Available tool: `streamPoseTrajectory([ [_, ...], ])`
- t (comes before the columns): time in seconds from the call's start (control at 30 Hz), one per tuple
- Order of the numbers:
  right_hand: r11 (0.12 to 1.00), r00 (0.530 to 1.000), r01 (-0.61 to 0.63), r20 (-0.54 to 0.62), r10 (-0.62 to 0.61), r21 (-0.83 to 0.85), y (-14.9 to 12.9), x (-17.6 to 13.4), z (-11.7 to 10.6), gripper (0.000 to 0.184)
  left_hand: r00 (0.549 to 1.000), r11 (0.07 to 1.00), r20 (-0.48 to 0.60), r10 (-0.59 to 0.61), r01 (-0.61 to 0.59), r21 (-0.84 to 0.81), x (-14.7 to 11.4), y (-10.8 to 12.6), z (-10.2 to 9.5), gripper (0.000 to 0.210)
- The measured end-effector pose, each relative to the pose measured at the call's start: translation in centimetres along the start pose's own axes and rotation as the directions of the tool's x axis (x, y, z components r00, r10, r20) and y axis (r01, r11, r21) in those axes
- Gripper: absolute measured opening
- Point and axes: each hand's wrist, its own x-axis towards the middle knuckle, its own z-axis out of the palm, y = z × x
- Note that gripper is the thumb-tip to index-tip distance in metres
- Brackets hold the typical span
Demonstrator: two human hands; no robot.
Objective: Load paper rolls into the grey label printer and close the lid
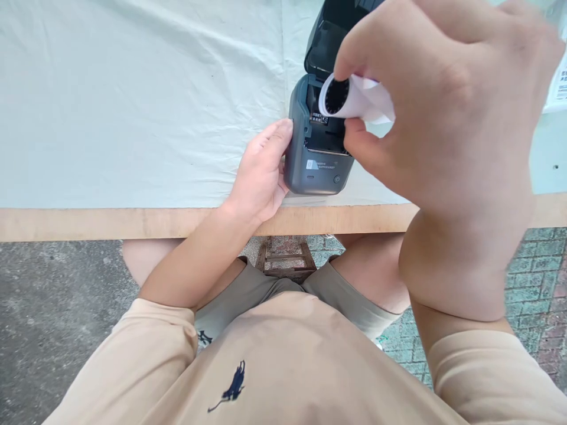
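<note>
R hand [452, 106]: grip pinching white paper roll [365, 101] btwn thumb & finger, over open bay [325, 140] of dk-grey printer [319, 180]; can't tell if touching. Lid [328, 50] up. L hand [261, 168]: grip closed on printer's L side, nr front edge of worktop [155, 118].

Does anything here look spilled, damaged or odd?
Nothing looks spilled or broken. Slightly untidy: the pale table cover is creased instead of smooth, and the paper roll in the right hand looks rumpled.
</note>
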Motion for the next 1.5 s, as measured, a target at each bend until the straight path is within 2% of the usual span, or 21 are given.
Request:
streamPoseTrajectory([
  [0.07, 0.981, 0.993, -0.117, -0.025, 0.115, -0.152, -0.6, 0.2, 0.2, 0.048, 1.000, 1.000, 0.005, 0.007, -0.007, 0.010, 0.0, -0.1, 0.0, 0.025],
  [0.13, 0.971, 0.990, -0.139, -0.003, 0.141, -0.194, -1.0, 0.4, 0.5, 0.046, 0.999, 0.999, 0.030, 0.030, -0.029, -0.017, 0.0, -0.2, 0.0, 0.023],
  [0.3, 0.982, 0.993, -0.100, 0.042, 0.108, -0.160, -1.2, 0.7, 1.1, 0.041, 0.998, 0.993, 0.022, 0.067, -0.064, -0.099, 0.4, -0.6, 0.0, 0.024],
  [0.57, 0.991, 0.999, -0.050, -0.001, 0.051, -0.120, -0.4, 0.5, 1.4, 0.048, 0.997, 0.992, 0.031, 0.068, -0.065, -0.109, 0.7, -0.8, -0.4, 0.027],
  [0.63, 0.999, 1.000, -0.016, -0.015, 0.015, -0.041, 0.2, 0.4, 1.2, 0.047, 0.996, 0.989, 0.029, 0.081, -0.077, -0.126, 0.8, -0.9, -0.5, 0.026],
  [0.73, 0.994, 0.995, 0.015, -0.102, -0.004, 0.113, 1.0, 0.2, 1.0, 0.037, 0.997, 0.987, 0.010, 0.078, -0.076, -0.143, 1.0, -1.0, -0.6, 0.025],
  [0.8, 0.988, 0.991, 0.023, -0.133, -0.003, 0.155, 1.2, 0.2, 1.0, 0.032, 0.998, 0.989, 0.009, 0.067, -0.065, -0.134, 1.1, -1.0, -0.7, 0.026],
  [1.03, 0.992, 0.994, 0.032, -0.109, -0.019, 0.118, 1.0, 0.5, 1.4, 0.036, 0.995, 0.988, 0.024, 0.099, -0.095, -0.122, 1.0, -1.1, -0.7, 0.026],
  [1.13, 0.987, 0.991, 0.045, -0.135, -0.024, 0.153, 1.3, 0.4, 1.4, 0.034, 0.995, 0.989, -0.001, 0.097, -0.097, -0.115, 1.1, -1.2, -0.8, 0.026],
  [1.27, 0.986, 0.982, 0.057, -0.185, -0.027, 0.158, 1.9, 0.1, 1.5, 0.030, 0.996, 0.989, 0.018, 0.083, -0.080, -0.125, 1.1, -1.1, -0.8, 0.027],
  [1.5, 0.988, 0.988, 0.022, -0.157, 0.003, 0.155, 1.6, 0.2, 1.8, 0.028, 0.994, 0.986, 0.046, 0.096, -0.089, -0.143, 1.0, -1.2, -0.9, 0.029],
])
